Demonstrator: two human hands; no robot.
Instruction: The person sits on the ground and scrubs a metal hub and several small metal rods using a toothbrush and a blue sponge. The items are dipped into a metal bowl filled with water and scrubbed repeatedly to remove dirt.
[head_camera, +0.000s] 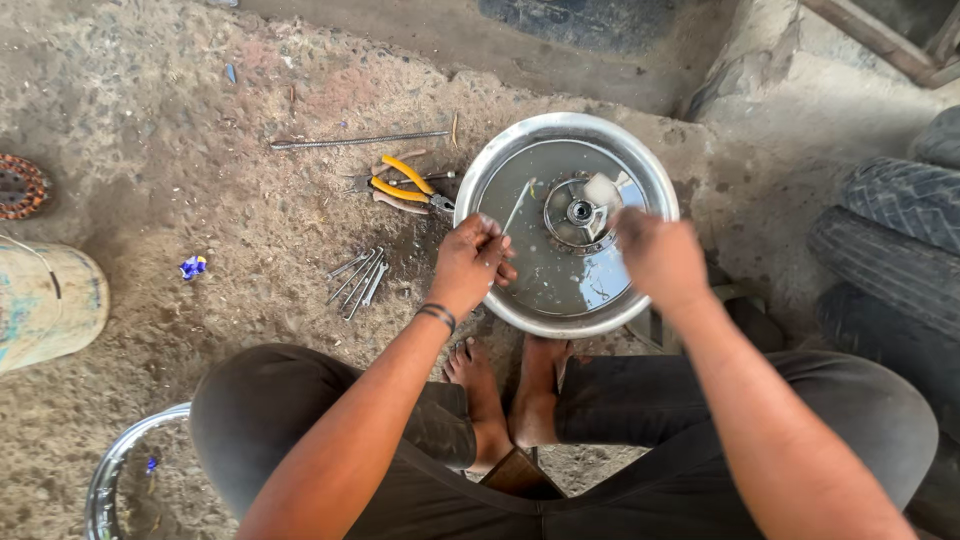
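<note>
Knees (330, 420), right hand (660, 258) masking hub (580, 212)

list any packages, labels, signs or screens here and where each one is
No labels, signs or screens show.
Small crumpled blue wrapper: on the dirt, left of the metal basin.
Pale drum: left edge, on its side, cream with faded teal patches; any marking is unclear.

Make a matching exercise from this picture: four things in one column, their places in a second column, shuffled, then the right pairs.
Things:
1. round shiny metal basin
2. yellow-handled pliers
3. bundle of thin metal spokes
4. long threaded metal rod

Places:
A. on the ground left of the left hand
B. farthest from the person, beyond the pliers
C. under both hands
D. just left of the basin's rim

Pairs: 1-C, 2-D, 3-A, 4-B
</note>
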